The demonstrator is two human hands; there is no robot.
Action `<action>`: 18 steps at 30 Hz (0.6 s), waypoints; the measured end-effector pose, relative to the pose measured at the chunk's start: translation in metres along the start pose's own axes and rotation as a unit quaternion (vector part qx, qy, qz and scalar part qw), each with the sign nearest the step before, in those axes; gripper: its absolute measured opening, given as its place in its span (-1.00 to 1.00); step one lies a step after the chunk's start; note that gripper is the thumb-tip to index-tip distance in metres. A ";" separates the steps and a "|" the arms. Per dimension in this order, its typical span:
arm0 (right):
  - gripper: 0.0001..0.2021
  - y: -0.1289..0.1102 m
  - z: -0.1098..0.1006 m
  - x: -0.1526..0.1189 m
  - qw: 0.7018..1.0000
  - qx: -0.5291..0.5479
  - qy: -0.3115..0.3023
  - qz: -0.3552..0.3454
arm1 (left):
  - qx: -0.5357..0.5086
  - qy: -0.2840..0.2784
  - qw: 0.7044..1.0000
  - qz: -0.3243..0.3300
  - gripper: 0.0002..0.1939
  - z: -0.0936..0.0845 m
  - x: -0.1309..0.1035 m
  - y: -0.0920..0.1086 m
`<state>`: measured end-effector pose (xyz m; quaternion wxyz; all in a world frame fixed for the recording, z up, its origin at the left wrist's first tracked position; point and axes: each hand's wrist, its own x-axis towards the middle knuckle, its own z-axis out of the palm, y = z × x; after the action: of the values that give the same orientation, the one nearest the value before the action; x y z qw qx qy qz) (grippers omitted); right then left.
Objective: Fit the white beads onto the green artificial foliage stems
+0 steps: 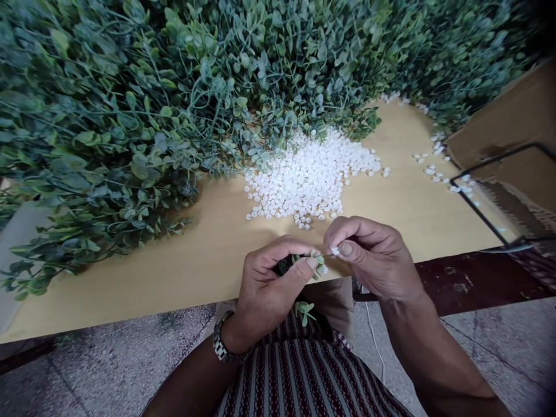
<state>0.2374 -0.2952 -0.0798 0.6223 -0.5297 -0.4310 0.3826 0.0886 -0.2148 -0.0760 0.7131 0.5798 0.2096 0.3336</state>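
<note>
My left hand [275, 284] is closed around a sprig of artificial green leaves [318, 265], pinched between thumb and forefinger near the table's front edge. More leaves of it hang below the hand, over my lap. Close on the right, my right hand [376, 255] pinches a small white plastic cap [335, 251] between thumb and fingertip. A small gap separates the cap from the sprig. Beyond both hands lies a pile of the same small white caps [304, 179] on the tan tabletop [208, 237]. The sprig's stem is mostly hidden in my left palm.
A large heap of artificial greenery [195, 87] covers the back and left of the table. At the right stand a cardboard box [512, 127] and a black wire frame [482, 217], with loose caps scattered beside them. A white cable [374, 336] hangs below the table.
</note>
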 end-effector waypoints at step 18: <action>-0.95 0.015 0.012 -0.004 0.973 0.216 -0.003 0.084 | 0.081 -0.003 0.997 0.012 -0.85 0.009 0.002 0.003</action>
<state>0.2248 -0.2928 -0.0946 0.6864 -0.4160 -0.2934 0.5194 0.0952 -0.2196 -0.0705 0.6606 0.6389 0.2271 0.3223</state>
